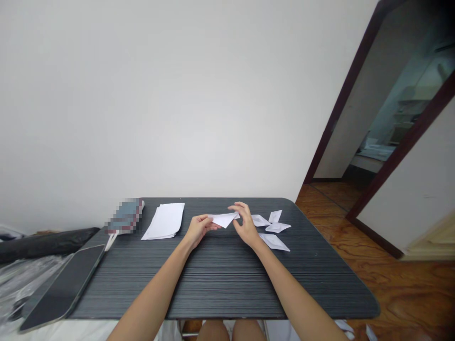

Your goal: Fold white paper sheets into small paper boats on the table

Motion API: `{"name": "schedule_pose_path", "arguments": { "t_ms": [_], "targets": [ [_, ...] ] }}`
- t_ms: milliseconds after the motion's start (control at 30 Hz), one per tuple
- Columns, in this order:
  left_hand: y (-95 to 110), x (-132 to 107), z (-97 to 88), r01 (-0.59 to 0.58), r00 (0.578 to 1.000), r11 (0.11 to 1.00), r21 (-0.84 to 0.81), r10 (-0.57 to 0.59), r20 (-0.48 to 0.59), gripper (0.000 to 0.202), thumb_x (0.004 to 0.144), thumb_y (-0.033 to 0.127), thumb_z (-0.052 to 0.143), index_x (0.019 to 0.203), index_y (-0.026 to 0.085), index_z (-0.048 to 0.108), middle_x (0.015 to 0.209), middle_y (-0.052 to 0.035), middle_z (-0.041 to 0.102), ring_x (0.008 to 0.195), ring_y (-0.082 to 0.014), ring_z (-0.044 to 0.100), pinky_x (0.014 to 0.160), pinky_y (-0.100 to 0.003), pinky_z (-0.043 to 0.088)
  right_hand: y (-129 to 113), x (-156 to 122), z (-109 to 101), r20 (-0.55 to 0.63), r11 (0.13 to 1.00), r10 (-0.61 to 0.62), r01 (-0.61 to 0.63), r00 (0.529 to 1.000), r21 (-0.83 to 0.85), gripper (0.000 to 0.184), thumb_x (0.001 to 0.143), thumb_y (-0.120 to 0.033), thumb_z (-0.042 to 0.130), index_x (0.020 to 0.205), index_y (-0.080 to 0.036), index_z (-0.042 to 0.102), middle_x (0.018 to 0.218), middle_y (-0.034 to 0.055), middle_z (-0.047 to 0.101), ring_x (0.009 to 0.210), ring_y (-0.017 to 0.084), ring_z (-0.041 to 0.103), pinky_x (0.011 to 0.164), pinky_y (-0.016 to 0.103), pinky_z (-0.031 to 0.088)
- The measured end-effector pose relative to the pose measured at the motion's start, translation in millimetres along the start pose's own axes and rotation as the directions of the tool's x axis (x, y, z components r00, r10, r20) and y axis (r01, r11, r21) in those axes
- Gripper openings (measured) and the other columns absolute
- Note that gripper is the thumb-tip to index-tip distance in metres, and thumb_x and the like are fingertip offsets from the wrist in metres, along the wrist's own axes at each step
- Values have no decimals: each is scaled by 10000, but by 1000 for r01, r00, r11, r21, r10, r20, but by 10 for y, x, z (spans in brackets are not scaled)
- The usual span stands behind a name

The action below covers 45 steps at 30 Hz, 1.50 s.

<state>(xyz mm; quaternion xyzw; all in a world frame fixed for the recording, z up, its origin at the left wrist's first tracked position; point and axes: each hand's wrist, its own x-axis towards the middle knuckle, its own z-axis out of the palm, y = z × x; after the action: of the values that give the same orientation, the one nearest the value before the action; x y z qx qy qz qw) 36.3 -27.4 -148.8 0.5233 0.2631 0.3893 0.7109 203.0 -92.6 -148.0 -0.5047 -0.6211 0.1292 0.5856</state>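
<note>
At the lower left of the frame, crumpled clear plastic [31, 277] lies just beside a dark-screened device [62, 286] on the edge of the black table [213, 293]; what the plastic may hold cannot be made out. Next comes a stack of white sheets [164, 221]. At lower center, the left hand [197, 230] pinches the left end of a folded paper [222, 219], held above the tabletop; the right hand [246, 228] has thumb and fingers parted around its other end. Just right lie several folded paper pieces [278, 227], some overlapping. At upper right, shelves [414, 106] hold blurred items.
</note>
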Motion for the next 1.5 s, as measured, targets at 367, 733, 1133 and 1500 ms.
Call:
{"name": "schedule_pose_path", "arguments": {
  "t_ms": [367,733,1133,1500],
  "targets": [
    [37,2,-71,12,999,999,52,-14,37,158,712,173,560,773,30,590,576,-98,636,522,-124,593,526,-207,454,142,40,-197,339,674,279,-435,898,597,237,669,-254,607,886,-160,626,905,62,626,797,150,576,794,315,437],
    [27,-2,-70,3,996,996,85,-10,87,209,705,213,572,802,28,591,599,-99,637,534,-133,597,519,-211,447,55,36,-212,414,635,249,-471,875,612,212,653,-230,639,854,-166,636,807,33,640,699,108,580,708,254,446],
    [66,-44,-22,-81,988,975,208,52,142,261,707,263,561,861,55,591,609,-79,639,534,-150,599,531,-240,448,30,21,-265,505,673,309,-561,806,483,288,646,-256,633,888,-105,602,560,43,639,507,111,586,486,208,419],
    [81,-84,18,-130,983,970,205,99,155,251,720,319,557,833,101,505,538,-49,618,483,-156,592,496,-250,436,56,21,-282,528,601,340,-611,778,515,243,679,-275,603,858,-113,618,571,35,623,419,80,533,386,174,346]
  ]
}}
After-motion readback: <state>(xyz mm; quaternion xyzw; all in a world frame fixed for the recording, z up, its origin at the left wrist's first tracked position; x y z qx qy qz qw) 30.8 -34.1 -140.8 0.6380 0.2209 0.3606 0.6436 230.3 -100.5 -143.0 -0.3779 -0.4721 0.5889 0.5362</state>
